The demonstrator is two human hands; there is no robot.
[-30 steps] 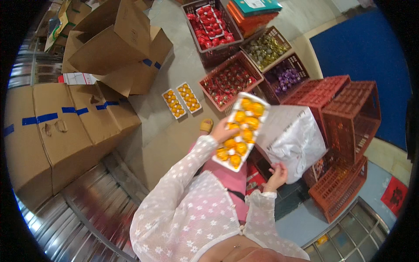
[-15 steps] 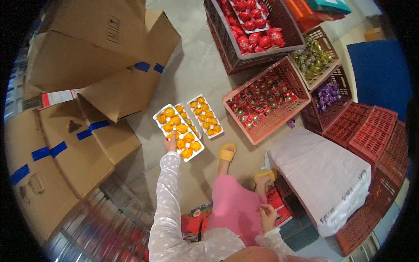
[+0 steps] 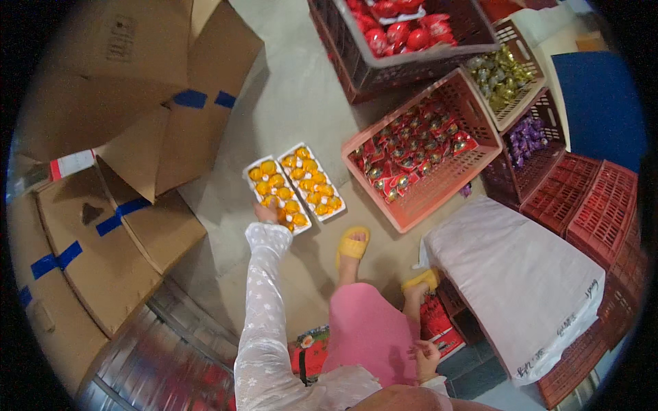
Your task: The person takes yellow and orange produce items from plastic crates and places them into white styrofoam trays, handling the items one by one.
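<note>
My left hand (image 3: 268,212) grips the left long edge of a white tray (image 3: 307,224) filled with round, yellow-wrapped pieces, its fingers reaching over the rim onto them. Side by side with it on the floor lies a second white tray (image 3: 327,217) of the same yellow pieces. Over the pink cloth on my lap, my right hand (image 3: 427,357) hovers with loosely bent fingers apart, and I see nothing held in it. A thin pale strip shows just above that hand, but I cannot tell what it is.
Taped cardboard boxes (image 3: 103,246) line the left. A pink crate (image 3: 406,218) of red-wrapped pieces stands right of the trays, behind it a dark crate (image 3: 411,65) of red pieces. More crates (image 3: 603,205) and a white sack (image 3: 514,281) fill the right side.
My left hand has lowered its tray, which was tilted over another. The tray now lies level beside the right-hand one, and the tray beneath it no longer shows. The view has shifted slightly.
</note>
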